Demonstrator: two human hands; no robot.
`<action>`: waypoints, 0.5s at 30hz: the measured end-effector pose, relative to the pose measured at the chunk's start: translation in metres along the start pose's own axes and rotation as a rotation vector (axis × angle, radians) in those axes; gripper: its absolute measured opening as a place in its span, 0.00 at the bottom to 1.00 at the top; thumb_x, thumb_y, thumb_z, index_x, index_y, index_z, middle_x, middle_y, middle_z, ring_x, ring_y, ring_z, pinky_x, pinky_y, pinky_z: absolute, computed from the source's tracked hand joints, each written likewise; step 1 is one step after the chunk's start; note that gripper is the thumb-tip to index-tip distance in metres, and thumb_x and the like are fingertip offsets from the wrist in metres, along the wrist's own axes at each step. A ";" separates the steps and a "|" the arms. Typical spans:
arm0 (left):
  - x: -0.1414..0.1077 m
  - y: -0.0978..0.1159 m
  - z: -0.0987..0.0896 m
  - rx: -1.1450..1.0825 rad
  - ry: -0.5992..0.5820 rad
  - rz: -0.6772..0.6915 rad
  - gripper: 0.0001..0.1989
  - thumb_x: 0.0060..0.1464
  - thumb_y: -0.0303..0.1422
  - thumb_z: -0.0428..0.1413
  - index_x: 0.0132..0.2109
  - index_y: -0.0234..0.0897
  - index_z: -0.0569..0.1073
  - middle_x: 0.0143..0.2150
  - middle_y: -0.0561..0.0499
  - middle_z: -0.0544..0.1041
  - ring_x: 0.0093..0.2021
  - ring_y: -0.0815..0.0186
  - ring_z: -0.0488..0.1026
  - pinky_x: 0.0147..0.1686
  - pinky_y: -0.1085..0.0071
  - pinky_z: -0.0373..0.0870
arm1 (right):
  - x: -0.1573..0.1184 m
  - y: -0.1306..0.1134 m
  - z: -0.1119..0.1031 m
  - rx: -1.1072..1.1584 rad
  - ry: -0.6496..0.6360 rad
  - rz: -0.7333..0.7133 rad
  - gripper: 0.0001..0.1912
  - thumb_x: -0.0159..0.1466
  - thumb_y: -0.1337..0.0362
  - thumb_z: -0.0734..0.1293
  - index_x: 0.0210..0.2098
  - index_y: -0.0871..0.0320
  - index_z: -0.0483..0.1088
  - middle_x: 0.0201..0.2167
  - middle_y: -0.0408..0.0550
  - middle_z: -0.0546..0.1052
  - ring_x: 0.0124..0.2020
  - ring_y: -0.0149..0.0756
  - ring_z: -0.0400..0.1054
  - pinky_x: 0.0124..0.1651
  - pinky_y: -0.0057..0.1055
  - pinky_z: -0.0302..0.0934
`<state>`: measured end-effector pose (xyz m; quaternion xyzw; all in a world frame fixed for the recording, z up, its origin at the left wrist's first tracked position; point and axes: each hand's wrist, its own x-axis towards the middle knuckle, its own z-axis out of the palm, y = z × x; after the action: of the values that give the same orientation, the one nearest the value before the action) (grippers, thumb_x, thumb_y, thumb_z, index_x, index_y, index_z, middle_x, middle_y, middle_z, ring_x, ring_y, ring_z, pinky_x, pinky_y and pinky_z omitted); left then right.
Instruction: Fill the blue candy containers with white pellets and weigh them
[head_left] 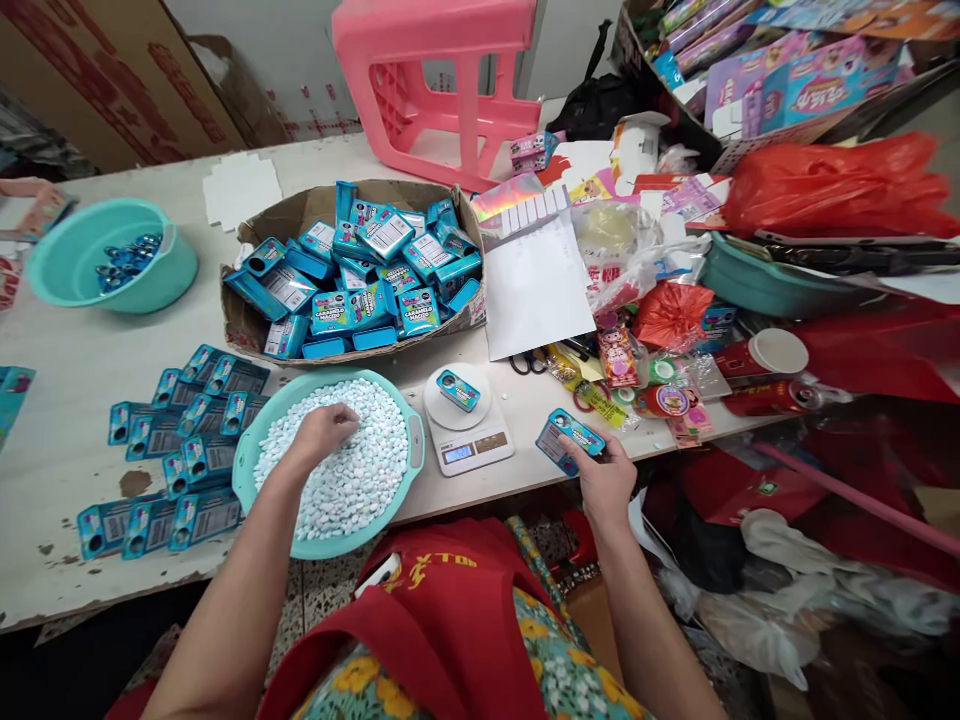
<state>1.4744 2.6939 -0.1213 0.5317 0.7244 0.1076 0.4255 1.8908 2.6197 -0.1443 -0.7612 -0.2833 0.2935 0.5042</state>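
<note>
My left hand (328, 432) reaches into a teal basin (415, 455) of small pale blue and white candies (352, 480); its fingers are curled together at the candies, and what they may hold is hidden. My right hand (606, 475) grips a blue box (564, 441) at the table's front edge. Between the hands stands a white scale (480, 452) with a lit display, and another blue box (458, 390) lies on its round plate. Behind the basin, a cardboard carton (247, 338) holds several blue boxes (388, 234).
Several blue boxes (206, 458) stand in rows at left. Behind them sits a teal basin (67, 262) with small shiny blue items. A pink stool (442, 30), scissors (528, 362), a lidded cup (772, 353), red bags (840, 185) and loose packaging crowd the back and right.
</note>
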 end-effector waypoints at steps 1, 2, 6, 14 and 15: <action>-0.004 -0.005 -0.003 -0.210 0.004 -0.040 0.10 0.41 0.37 0.60 0.32 0.36 0.73 0.25 0.51 0.71 0.24 0.67 0.66 0.25 0.72 0.60 | 0.000 0.001 0.001 -0.001 0.000 0.000 0.31 0.42 0.52 0.76 0.42 0.62 0.73 0.34 0.50 0.78 0.32 0.38 0.70 0.38 0.38 0.67; -0.008 -0.009 -0.006 -0.418 0.015 -0.074 0.14 0.41 0.38 0.61 0.35 0.36 0.73 0.26 0.52 0.71 0.24 0.68 0.66 0.24 0.72 0.61 | 0.001 0.001 0.001 0.000 -0.002 -0.003 0.31 0.42 0.52 0.76 0.42 0.61 0.73 0.34 0.50 0.78 0.32 0.38 0.70 0.39 0.38 0.67; -0.017 -0.018 -0.010 -0.857 0.060 -0.111 0.17 0.42 0.40 0.61 0.39 0.35 0.72 0.32 0.50 0.73 0.28 0.70 0.68 0.23 0.76 0.61 | 0.001 0.000 0.002 0.015 -0.036 -0.016 0.30 0.43 0.53 0.76 0.42 0.61 0.73 0.36 0.51 0.77 0.33 0.38 0.71 0.39 0.38 0.67; 0.006 0.079 0.020 -0.056 -0.102 0.250 0.08 0.48 0.34 0.53 0.33 0.35 0.73 0.27 0.50 0.72 0.27 0.66 0.67 0.27 0.71 0.62 | 0.000 0.003 0.002 0.001 -0.059 0.000 0.31 0.43 0.51 0.76 0.43 0.61 0.73 0.34 0.49 0.78 0.32 0.38 0.71 0.37 0.36 0.67; 0.010 0.095 0.027 0.056 -0.088 0.324 0.07 0.48 0.32 0.52 0.34 0.35 0.74 0.30 0.49 0.74 0.29 0.65 0.69 0.29 0.71 0.63 | 0.000 0.004 0.002 0.005 -0.062 0.008 0.31 0.42 0.51 0.76 0.43 0.61 0.73 0.34 0.49 0.78 0.32 0.38 0.71 0.37 0.36 0.67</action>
<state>1.5584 2.7337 -0.0853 0.6574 0.6125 0.1311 0.4189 1.8904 2.6196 -0.1489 -0.7515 -0.2953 0.3197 0.4958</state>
